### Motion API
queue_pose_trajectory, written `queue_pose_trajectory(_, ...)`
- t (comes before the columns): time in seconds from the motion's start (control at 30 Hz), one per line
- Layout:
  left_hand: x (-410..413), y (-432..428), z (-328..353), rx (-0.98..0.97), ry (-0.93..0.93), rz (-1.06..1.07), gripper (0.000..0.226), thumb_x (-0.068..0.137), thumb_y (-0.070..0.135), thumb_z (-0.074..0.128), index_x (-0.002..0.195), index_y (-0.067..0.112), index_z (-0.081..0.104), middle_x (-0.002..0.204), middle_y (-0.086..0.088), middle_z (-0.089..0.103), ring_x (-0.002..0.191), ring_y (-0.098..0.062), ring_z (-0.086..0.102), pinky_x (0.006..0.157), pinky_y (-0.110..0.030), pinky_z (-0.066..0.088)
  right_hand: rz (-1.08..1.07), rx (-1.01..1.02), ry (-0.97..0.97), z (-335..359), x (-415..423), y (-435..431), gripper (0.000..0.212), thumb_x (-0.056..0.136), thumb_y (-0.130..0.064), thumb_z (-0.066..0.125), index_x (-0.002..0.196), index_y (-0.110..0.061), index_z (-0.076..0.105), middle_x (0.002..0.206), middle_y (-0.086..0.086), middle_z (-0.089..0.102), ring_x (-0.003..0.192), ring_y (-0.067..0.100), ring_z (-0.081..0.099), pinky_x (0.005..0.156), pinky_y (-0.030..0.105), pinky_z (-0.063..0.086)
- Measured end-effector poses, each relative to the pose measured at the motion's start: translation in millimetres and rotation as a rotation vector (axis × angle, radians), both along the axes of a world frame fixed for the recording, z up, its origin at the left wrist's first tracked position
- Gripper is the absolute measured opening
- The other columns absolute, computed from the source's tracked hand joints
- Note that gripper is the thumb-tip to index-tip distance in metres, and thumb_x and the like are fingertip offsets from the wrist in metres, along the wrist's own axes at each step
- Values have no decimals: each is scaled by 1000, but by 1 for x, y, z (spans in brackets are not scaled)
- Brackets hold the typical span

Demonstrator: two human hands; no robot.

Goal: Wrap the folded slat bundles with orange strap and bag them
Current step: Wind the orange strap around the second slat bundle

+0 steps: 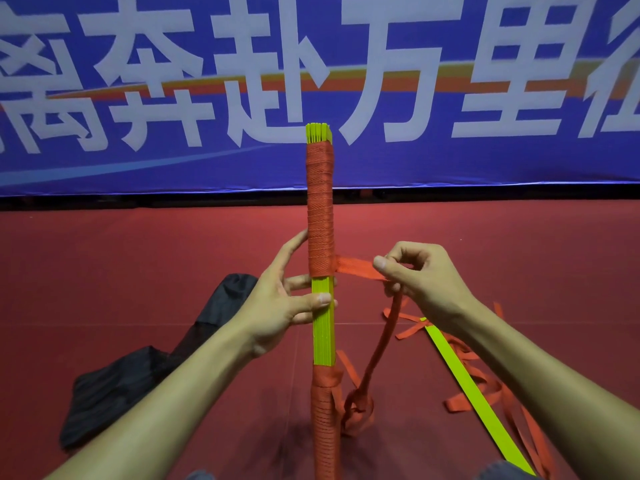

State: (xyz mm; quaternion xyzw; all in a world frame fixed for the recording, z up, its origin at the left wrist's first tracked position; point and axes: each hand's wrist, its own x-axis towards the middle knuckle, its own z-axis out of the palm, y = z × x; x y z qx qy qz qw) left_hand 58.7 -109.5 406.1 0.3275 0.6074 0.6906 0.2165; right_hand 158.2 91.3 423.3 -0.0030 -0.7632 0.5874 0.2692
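Note:
A yellow-green slat bundle (323, 327) stands upright in the middle of the view. Orange strap wrapping (320, 209) covers its upper part, and more orange wrapping covers its lower end. My left hand (282, 299) holds the bare yellow middle section, thumb across the front and fingers behind. My right hand (420, 278) pinches the loose orange strap (353, 266), pulled taut sideways from the bundle. The strap's tail hangs down from that hand to a tangle (358, 408) by the bundle's base. A black bag (138, 372) lies crumpled on the floor at the left.
A second yellow-green slat piece (474, 393) lies on the red floor at the right among loose orange strap lengths (485, 386). A blue banner (485, 161) with large white characters hangs close behind.

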Motion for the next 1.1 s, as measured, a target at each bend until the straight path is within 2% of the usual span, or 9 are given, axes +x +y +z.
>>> queue_pose_trajectory(0.07, 2, 1, 0, -12, 15, 10, 87, 68, 0, 78, 116, 68, 54, 100, -19, 72, 89, -40, 69, 87, -55, 50, -75, 35, 2, -1, -1, 0, 29, 76, -19, 82, 68, -12, 55, 57, 4, 53, 52, 16, 48, 56, 27, 41)
queue_pose_trajectory(0.17, 4, 4, -3, -41, 43, 48, 91, 76, -10, 76, 118, 67, 53, 100, -20, 70, 85, -34, 67, 78, -45, 57, -125, 81, -76, 0, -3, 1, 18, 73, -11, 83, 82, -12, 68, 61, -1, 53, 54, 7, 46, 56, 19, 39)
queue_pose_trajectory(0.23, 6, 6, -4, -53, 56, 81, 91, 77, -12, 75, 124, 62, 51, 100, -19, 69, 79, -28, 68, 73, -39, 60, -152, 140, -125, 0, -3, 0, 13, 73, -12, 84, 80, -14, 73, 62, -4, 56, 53, 3, 45, 54, 16, 37)
queue_pose_trajectory(0.43, 11, 12, -2, -124, 154, 141, 98, 71, -5, 84, 130, 61, 43, 93, -13, 70, 68, -24, 69, 73, -51, 61, -166, 175, -124, 4, -3, -14, 17, 74, -16, 83, 69, -11, 68, 59, -2, 58, 54, 6, 46, 54, 23, 38)
queue_pose_trajectory(0.6, 14, 16, -1, -137, 211, 192, 103, 67, -2, 88, 138, 52, 37, 92, -8, 73, 64, -21, 70, 57, -30, 56, -183, 157, -129, 4, -6, -29, 36, 67, -34, 87, 68, -7, 63, 55, -7, 52, 52, 7, 42, 53, 26, 35)
queue_pose_trajectory(0.77, 17, 22, -3, -162, 306, 312, 100, 51, 24, 96, 117, 71, 39, 94, 18, 73, 87, -19, 73, 77, -43, 61, -315, 184, -131, 3, -11, -35, 37, 63, -35, 90, 62, -15, 59, 54, -8, 56, 50, 6, 46, 54, 27, 39)
queue_pose_trajectory(0.83, 17, 24, -2, -153, 323, 310, 89, 46, 34, 93, 115, 63, 45, 95, 18, 73, 91, -16, 72, 81, -47, 60, -312, 174, -113, 5, -11, -36, 33, 64, -30, 90, 62, -16, 61, 55, -8, 57, 51, 6, 49, 55, 27, 42)
queue_pose_trajectory(1.0, 19, 25, 2, -100, 329, 217, 77, 63, 2, 91, 120, 28, 46, 89, 18, 69, 82, -5, 68, 73, -30, 59, -275, 204, -82, 10, -8, -38, 26, 65, -26, 90, 66, -17, 65, 59, -6, 63, 55, 8, 56, 60, 34, 51)
queue_pose_trajectory(1.1, 15, 19, 4, -91, 280, 84, 83, 74, -7, 81, 133, 36, 42, 103, 10, 70, 91, -9, 69, 72, -26, 57, -280, 215, -74, 9, -6, -31, 24, 67, -25, 89, 68, -17, 66, 64, -3, 66, 59, 10, 58, 64, 38, 52)
